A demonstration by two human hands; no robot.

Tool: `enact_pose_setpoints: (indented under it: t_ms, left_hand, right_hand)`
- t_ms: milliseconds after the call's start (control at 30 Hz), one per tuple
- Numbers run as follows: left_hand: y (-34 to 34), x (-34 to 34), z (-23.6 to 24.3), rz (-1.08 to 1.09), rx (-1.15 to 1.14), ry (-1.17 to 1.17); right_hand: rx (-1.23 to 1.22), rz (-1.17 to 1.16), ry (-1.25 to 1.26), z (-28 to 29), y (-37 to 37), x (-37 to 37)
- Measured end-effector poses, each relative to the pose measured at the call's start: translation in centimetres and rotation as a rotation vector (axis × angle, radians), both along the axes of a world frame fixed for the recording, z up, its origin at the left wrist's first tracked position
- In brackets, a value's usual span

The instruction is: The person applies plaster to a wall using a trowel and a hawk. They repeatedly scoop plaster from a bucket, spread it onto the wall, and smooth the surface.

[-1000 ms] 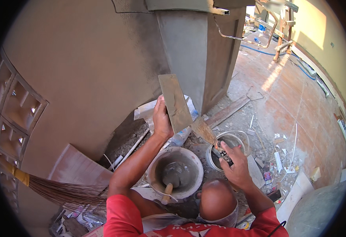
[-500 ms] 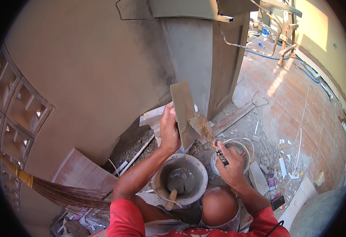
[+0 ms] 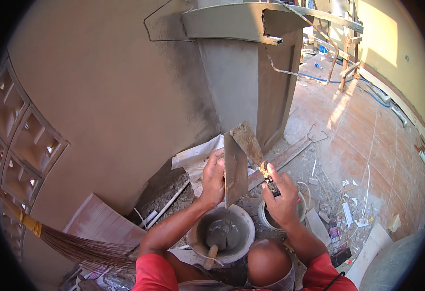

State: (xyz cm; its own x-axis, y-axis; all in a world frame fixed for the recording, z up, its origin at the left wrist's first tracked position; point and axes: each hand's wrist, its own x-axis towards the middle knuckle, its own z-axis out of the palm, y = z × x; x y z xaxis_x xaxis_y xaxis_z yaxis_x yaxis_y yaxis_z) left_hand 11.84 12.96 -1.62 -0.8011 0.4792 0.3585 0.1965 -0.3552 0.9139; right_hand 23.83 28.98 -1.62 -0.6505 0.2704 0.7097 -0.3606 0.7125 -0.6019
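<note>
My left hand (image 3: 213, 177) is closed on a flat rectangular plastering float (image 3: 235, 179), tilted nearly upright and smeared with grey mortar. My right hand (image 3: 280, 191) grips the crusted handle of a scraper, whose wide dirty blade (image 3: 246, 143) reaches up to the float's top edge and appears to touch it. Below my hands stands a tub (image 3: 196, 240) of grey wet mortar with a wooden-handled tool (image 3: 212, 253) in it. A smaller pail (image 3: 303, 206) sits partly hidden behind my right hand.
A plastered wall (image 3: 96, 97) with decorative blocks (image 3: 34, 138) fills the left, beside a broom (image 3: 76, 242) and leaning board (image 3: 93, 218). Ahead stand a column (image 3: 232, 82) and bent rebar. Rubble and offcuts cover the ground near a tiled floor (image 3: 382, 155) with a wooden trestle (image 3: 348, 68) beyond.
The float has moved lower and turned more edge-on. The scraper blade has risen from beside the float's lower part to its top. The view has shifted, with the wall and column now lower.
</note>
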Motion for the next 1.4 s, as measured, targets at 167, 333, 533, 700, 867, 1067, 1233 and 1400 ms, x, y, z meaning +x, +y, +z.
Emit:
enact_pose_setpoints:
  t_ms: [167,333,533,700,867,1067,1233,1400]
  left_hand:
    - [0.7,-0.8,0.2,-0.003,0.166,-0.220]
    - [-0.4,-2.6,2.9,0.125,0.299,-0.303]
    - [-0.2,-3.1,2.5,0.172,0.254,-0.241]
    - [0.1,-2.8,3.0,0.164,0.250,-0.233]
    - [0.2,-2.5,3.3,0.230,0.137,-0.074]
    - [0.5,-2.5,0.6,0.245,0.106,0.110]
    - [0.0,-2.0,1.3,0.324,-0.016,0.299]
    - [-0.2,-0.8,2.1,0.273,0.050,0.430]
  right_hand:
    - [-0.115,0.044,0.085,0.5,1.4,-0.4]
    - [0.052,0.192,-0.077,-2.2,2.3,3.3]
    - [0.159,0.245,-0.079,-3.5,1.2,4.2]
    - [0.138,0.235,-0.092,-4.0,1.0,4.8]
    - [0.136,0.243,-0.044,-3.5,0.5,4.3]
    - [0.035,0.231,0.000,-1.7,-1.4,3.0]
    - [-0.005,0.242,0.055,-1.2,-2.1,2.1]
    - [-0.054,0.254,0.135,-0.7,-2.7,1.3]
